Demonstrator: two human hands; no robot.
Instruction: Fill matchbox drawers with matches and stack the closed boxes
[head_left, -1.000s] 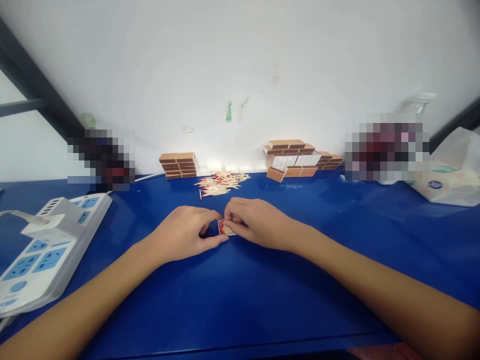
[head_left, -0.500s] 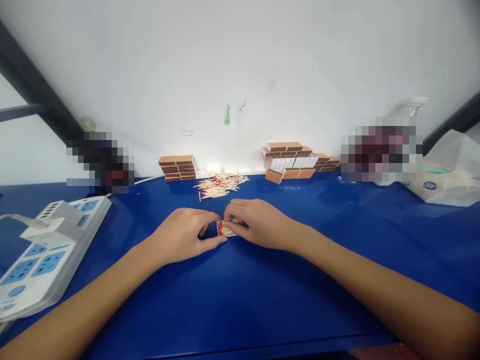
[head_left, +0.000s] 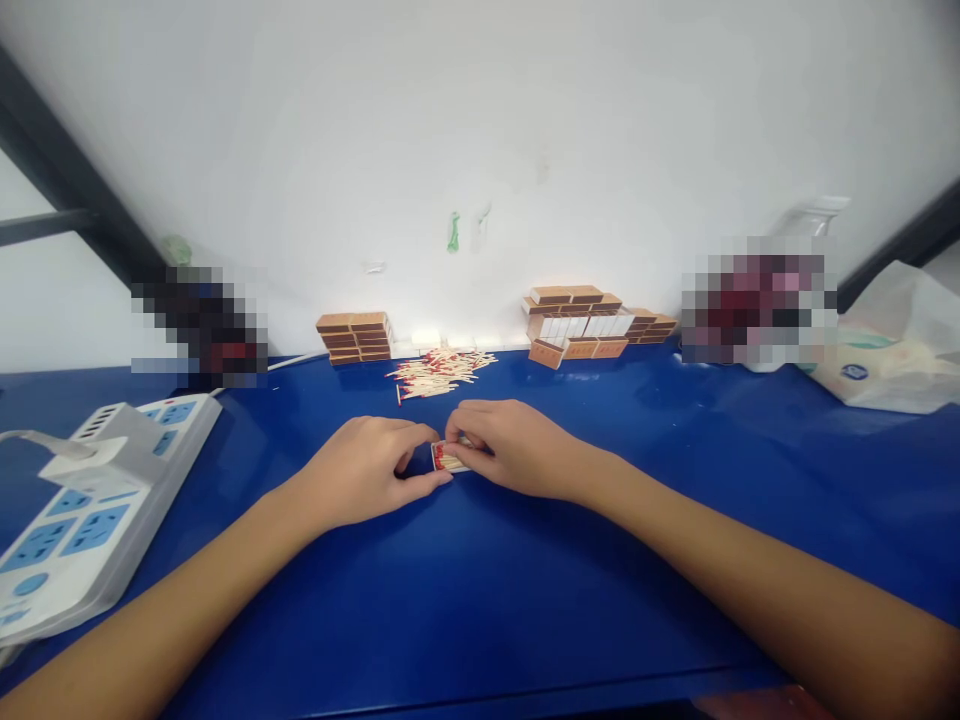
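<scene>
A small matchbox tray [head_left: 444, 459] full of red-tipped matches lies on the blue table [head_left: 480, 600], gripped from both sides. My left hand [head_left: 367, 468] pinches its left end between thumb and fingers. My right hand [head_left: 508, 446] closes over its right part, fingers curled on the matches. A loose heap of matches [head_left: 439, 370] lies just beyond the hands.
A stack of brown matchboxes [head_left: 355, 336] stands at the back left of the heap, and a bigger pile of boxes and white trays [head_left: 592, 322] at the back right. A white and blue power strip [head_left: 82, 505] lies far left. A plastic bag [head_left: 892, 350] sits far right by the wall.
The hands and tray have barely shifted; the right fingers have crept slightly left over the matches. The camera view has moved a little.
</scene>
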